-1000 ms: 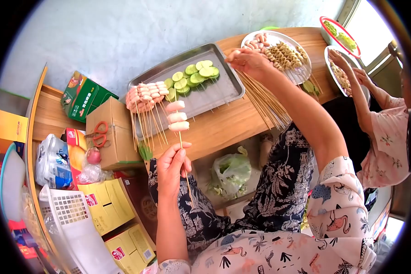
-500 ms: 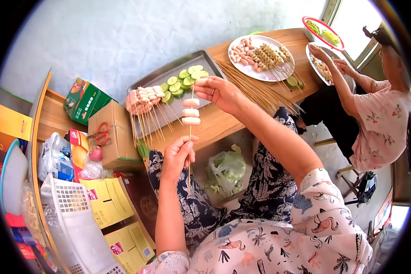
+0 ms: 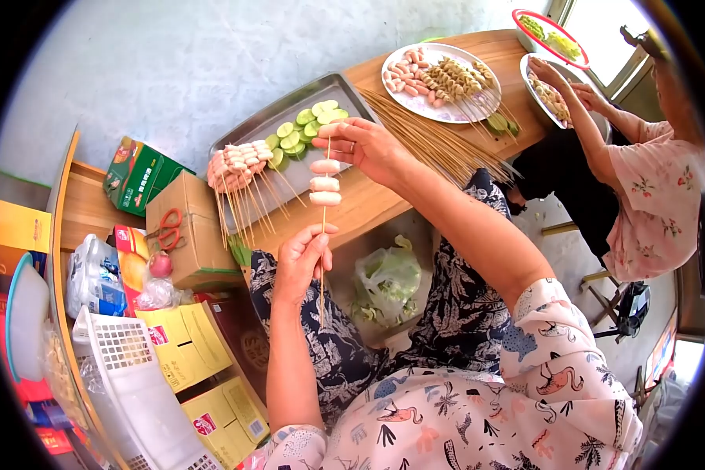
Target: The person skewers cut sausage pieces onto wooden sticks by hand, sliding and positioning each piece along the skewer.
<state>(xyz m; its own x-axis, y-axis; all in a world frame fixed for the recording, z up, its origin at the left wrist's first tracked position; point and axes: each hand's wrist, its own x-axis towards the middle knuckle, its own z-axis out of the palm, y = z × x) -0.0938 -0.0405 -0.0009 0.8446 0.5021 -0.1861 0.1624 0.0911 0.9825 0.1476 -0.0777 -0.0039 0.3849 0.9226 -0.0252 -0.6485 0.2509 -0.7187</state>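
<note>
A wooden skewer (image 3: 323, 258) stands nearly upright with three pale sausage pieces (image 3: 325, 184) on its upper part. My left hand (image 3: 301, 262) pinches its stick below the pieces. At the skewer's tip, my right hand (image 3: 360, 149) closes its fingers on another sausage piece, partly hidden by the fingertips. Behind them, a metal tray (image 3: 251, 121) bears skewered cucumber slices (image 3: 294, 137) and a pile of filled sausage skewers (image 3: 239, 164). Bare skewers (image 3: 431, 141) lie in a bundle right of the tray. Further right, a white plate (image 3: 446, 113) holds loose sausages and coiled skewered pieces.
A co-worker (image 3: 650, 180) sits at the right, hands over a bowl (image 3: 533, 78). A red-rimmed basin (image 3: 517, 17) stands beyond. At the left are a cardboard box (image 3: 196, 235) with red scissors (image 3: 171, 229), a green box (image 3: 141, 176) and a white basket (image 3: 133, 392). A plastic bag (image 3: 388, 282) lies below.
My right hand has come from near the plate to the skewer's tip with a sausage piece. My left hand still holds the skewer. The view has shifted, showing more of the co-worker.
</note>
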